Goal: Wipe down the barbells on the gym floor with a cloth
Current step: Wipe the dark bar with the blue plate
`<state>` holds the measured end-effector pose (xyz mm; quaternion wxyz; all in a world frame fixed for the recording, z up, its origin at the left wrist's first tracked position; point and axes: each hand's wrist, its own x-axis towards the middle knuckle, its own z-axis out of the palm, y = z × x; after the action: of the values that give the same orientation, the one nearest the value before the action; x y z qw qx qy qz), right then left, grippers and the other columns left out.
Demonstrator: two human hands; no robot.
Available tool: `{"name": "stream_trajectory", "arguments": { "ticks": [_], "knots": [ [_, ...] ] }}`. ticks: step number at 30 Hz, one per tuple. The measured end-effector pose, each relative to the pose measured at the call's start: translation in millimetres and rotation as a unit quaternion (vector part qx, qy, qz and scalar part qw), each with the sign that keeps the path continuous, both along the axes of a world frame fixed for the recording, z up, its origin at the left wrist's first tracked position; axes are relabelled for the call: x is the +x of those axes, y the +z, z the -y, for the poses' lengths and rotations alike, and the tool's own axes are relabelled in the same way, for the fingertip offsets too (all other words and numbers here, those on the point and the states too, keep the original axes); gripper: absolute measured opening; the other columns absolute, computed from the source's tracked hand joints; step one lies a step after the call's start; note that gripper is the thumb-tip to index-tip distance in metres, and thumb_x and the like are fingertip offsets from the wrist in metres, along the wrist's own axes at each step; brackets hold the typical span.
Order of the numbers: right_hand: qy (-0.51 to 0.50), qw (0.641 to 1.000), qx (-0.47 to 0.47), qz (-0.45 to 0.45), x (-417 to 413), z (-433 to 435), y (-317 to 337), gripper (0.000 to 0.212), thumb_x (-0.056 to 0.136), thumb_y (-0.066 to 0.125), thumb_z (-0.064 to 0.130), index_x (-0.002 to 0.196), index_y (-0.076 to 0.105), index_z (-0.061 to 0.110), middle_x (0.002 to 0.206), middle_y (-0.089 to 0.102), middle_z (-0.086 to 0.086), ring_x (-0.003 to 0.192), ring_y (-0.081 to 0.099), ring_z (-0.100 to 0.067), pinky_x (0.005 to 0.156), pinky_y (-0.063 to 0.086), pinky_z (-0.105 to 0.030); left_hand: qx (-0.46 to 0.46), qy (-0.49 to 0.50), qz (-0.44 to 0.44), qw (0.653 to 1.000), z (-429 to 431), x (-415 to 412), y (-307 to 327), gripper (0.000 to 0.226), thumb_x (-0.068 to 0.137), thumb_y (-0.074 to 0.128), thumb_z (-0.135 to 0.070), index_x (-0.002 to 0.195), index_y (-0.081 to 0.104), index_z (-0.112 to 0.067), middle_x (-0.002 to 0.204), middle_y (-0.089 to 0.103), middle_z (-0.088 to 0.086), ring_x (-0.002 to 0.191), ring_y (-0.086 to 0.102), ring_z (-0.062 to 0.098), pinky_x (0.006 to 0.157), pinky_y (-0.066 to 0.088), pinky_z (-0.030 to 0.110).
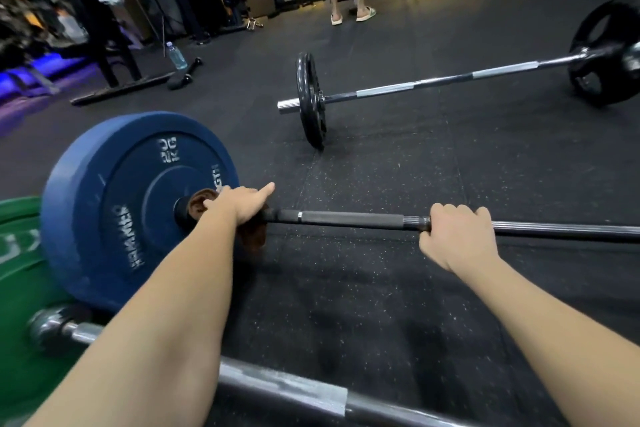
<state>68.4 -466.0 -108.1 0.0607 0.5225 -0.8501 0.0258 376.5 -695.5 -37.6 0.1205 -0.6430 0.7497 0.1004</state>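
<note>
A black barbell lies on the gym floor. The left hand is wrapped over a brown cloth on the bar, close against the blue plate, with its index finger sticking out straight. The right hand is clenched round the bar farther along. Likely risks: the outstretched finger could get pinched against the plate, the bar could roll if the right hand loosens, and the bunched cloth could snag on the knurling. A second barbell lies well apart.
</note>
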Motion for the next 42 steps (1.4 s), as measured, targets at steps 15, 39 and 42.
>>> {"name": "stream_trajectory", "arguments": {
  "ticks": [15, 39, 42],
  "knots": [
    [0.017, 1.000, 0.001, 0.003, -4.0, -1.4, 1.3, 0.020, 0.093, 0.047, 0.043, 0.090, 0.045, 0.023, 0.089, 0.056, 0.006, 0.092, 0.057, -0.022, 0.082, 0.034, -0.039, -0.082, -0.162, -0.005, 0.983, -4.0, 3.0, -16.7, 0.040, 0.107, 0.029, -0.055, 0.113, 0.061, -0.032, 0.121, 0.062, 0.002, 0.120, 0.053, 0.028, 0.102, 0.041, 0.051],
    [0.003, 1.000, 0.000, -0.003, -1.6, -0.4, 0.4, 0.018, 0.092, 0.046, 0.041, 0.090, 0.046, 0.023, 0.083, 0.049, 0.007, 0.081, 0.046, -0.021, 0.081, 0.034, -0.039, -0.065, -0.097, -0.006, 0.993, -11.5, 1.5, -13.7, 0.045, 0.103, 0.029, -0.063, 0.114, 0.060, -0.032, 0.132, 0.061, 0.003, 0.129, 0.046, 0.031, 0.108, 0.029, 0.059],
    [0.004, 1.000, -0.003, -0.006, -2.4, -0.7, 0.4, 0.019, 0.092, 0.047, 0.041, 0.088, 0.047, 0.023, 0.081, 0.048, 0.007, 0.079, 0.046, -0.021, 0.078, 0.032, -0.038, -0.070, -0.041, 0.003, 0.997, -2.0, 24.6, -12.7, 0.054, 0.103, 0.028, -0.064, 0.133, 0.056, -0.028, 0.143, 0.054, 0.008, 0.137, 0.040, 0.034, 0.111, 0.031, 0.057]
  ]
}}
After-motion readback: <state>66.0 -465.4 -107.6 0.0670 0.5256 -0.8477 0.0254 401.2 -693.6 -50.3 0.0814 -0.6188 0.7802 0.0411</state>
